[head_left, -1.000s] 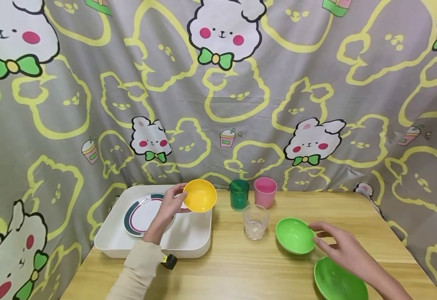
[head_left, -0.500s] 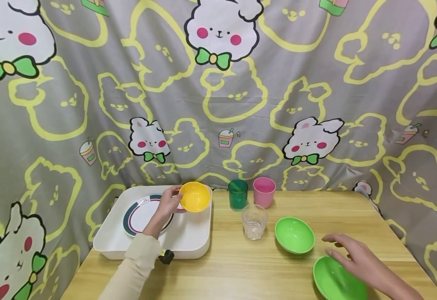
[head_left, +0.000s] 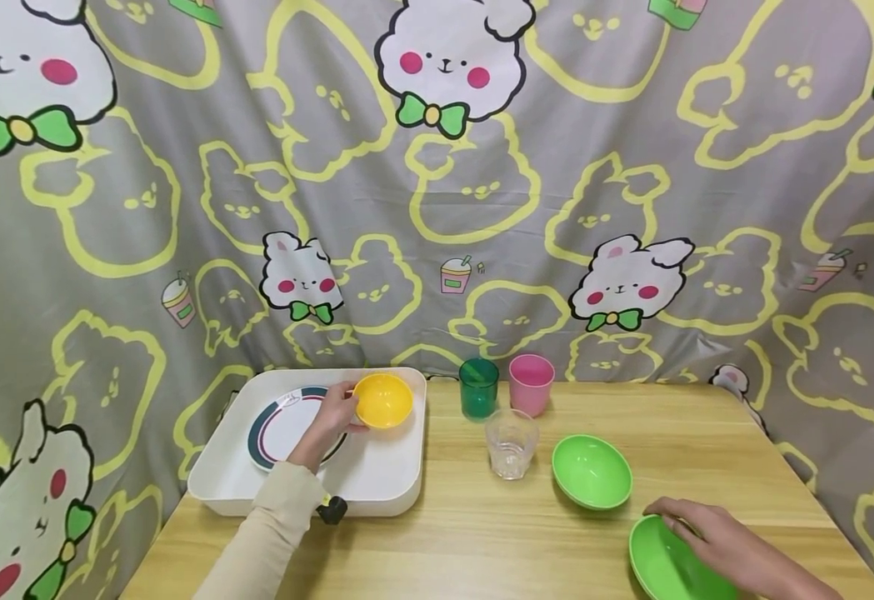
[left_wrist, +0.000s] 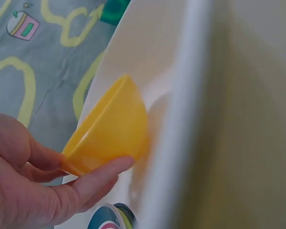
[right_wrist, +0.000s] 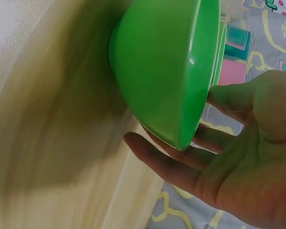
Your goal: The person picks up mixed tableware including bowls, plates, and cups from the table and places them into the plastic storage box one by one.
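Note:
In the head view my left hand (head_left: 334, 421) holds a yellow bowl (head_left: 384, 400) by its left rim, within the right part of a white tray (head_left: 399, 492). The left wrist view shows the bowl (left_wrist: 114, 126) tilted, with the thumb at the rim and fingers under its wall. My right hand (head_left: 721, 537) is at the rim of the nearer green bowl (head_left: 665, 562), front right on the table. Seen from the right wrist, the fingers (right_wrist: 157, 162) reach along the bowl's outer side, rather straight, and the thumb lies near its rim.
A patterned plate (head_left: 287, 425) lies in the tray, left of the yellow bowl. Right of the tray stand a dark green cup (head_left: 477, 390), a pink cup (head_left: 531, 387) and a clear glass (head_left: 511, 446). Another green bowl (head_left: 591, 472) sits on the wooden table (head_left: 496, 542), before a patterned curtain (head_left: 496, 208).
My left hand has lowered the yellow bowl further into the tray and slightly left. My right hand has left the farther green bowl and come back to the nearer one.

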`<state>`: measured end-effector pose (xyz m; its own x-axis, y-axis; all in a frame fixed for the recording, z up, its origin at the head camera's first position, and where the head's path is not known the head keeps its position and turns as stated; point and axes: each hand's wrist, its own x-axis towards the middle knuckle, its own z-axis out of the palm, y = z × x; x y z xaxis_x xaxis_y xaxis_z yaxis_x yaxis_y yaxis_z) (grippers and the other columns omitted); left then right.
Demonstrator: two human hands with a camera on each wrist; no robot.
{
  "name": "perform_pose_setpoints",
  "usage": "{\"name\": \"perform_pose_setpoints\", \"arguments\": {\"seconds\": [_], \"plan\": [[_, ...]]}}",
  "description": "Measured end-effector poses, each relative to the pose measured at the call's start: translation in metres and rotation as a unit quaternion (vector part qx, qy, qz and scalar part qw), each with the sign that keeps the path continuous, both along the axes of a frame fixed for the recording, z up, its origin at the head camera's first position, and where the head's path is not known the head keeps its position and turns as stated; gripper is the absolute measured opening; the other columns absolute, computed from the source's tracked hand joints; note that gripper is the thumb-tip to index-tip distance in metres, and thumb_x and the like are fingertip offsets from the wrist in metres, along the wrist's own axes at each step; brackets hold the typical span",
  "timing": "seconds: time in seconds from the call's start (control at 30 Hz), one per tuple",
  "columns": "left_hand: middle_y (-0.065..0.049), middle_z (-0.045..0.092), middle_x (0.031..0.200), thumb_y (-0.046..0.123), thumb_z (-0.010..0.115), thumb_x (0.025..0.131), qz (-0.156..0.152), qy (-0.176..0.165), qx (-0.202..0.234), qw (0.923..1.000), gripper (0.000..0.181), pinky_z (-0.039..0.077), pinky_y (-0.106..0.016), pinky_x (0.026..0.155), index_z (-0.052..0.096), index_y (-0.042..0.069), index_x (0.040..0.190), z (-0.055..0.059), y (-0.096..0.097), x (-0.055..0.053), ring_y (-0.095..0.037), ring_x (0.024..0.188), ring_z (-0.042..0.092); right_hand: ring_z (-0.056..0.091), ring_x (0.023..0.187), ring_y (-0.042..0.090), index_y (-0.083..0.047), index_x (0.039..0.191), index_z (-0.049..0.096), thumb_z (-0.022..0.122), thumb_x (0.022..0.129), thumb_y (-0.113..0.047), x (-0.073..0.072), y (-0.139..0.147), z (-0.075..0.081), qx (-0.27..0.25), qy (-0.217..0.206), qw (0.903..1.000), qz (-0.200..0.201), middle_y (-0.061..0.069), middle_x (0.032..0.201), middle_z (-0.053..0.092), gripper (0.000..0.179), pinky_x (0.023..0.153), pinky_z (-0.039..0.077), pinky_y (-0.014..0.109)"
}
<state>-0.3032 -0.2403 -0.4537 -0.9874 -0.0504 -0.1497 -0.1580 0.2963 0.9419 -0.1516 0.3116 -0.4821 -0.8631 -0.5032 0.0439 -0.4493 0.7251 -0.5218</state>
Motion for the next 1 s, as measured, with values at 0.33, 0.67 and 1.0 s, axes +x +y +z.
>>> {"name": "perform_pose_setpoints", "arguments": {"seconds": [0.33,0.67,1.0], "plan": [[-0.039,0.05,0.128,-0.011,0.032,0.098,-0.019,-0.027,0.005,0.9995,0.051,0.063,-0.052,0.08,0.034,-0.017,0.148,-0.004,-0.001,0.0,-0.045,0.103,0.063,0.062,0.1,0.0,-0.01,0.118,0.069,0.055,0.103,-0.002,0.001,0.004,0.002,-0.021,-0.055,0.9982,0.013,0.001,0.109,0.072,0.022,0.073,0.054,0.022],[-0.036,0.054,0.123,-0.014,0.031,0.094,-0.022,-0.037,-0.003,0.999,0.053,0.062,-0.054,0.082,0.035,-0.017,0.146,-0.007,-0.003,-0.001,-0.04,0.097,0.065,0.061,0.1,0.0,-0.009,0.121,0.069,0.057,0.1,0.001,0.003,0.009,0.001,-0.015,-0.074,0.9971,0.009,0.003,0.111,0.071,0.026,0.074,0.054,0.022],[-0.041,0.019,0.156,-0.004,0.029,0.097,-0.044,-0.06,-0.024,0.9969,0.062,0.055,-0.059,0.096,0.01,-0.016,0.155,0.001,-0.002,0.0,-0.052,0.132,0.045,0.061,0.095,-0.001,-0.008,0.122,0.068,0.055,0.101,0.001,0.005,0.014,0.0,-0.062,-0.113,0.9912,0.032,-0.006,0.109,0.07,0.026,0.071,0.053,0.024]]}}
